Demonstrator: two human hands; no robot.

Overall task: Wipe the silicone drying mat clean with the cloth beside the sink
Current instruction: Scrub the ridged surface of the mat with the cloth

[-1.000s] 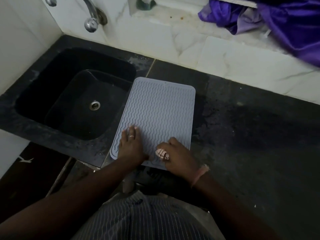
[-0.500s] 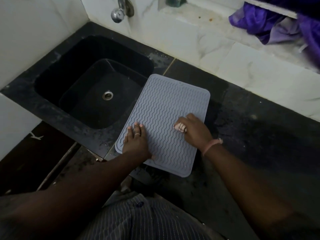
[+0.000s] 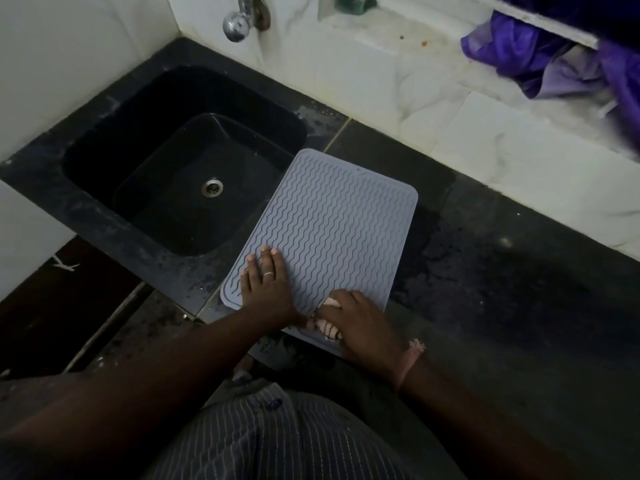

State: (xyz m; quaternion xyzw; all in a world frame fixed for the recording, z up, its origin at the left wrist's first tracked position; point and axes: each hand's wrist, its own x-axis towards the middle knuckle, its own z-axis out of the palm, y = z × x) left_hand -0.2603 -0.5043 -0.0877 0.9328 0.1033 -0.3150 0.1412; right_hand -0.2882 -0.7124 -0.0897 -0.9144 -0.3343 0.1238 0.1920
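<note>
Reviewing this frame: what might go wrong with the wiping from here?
1. The mat overhangs the counter's front edge and reaches over the sink rim; a hard stroke might slide it, though the left hand presses it flat.
2. The cloth is bunched small under the right hand, so the grooves and far end may be missed.

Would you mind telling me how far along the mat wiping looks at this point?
Done: the cloth is in the right hand. In hand: it rubs the mat at its near edge while the left hand presses the mat flat. Left: the far half; cleanliness cannot be judged.
</note>
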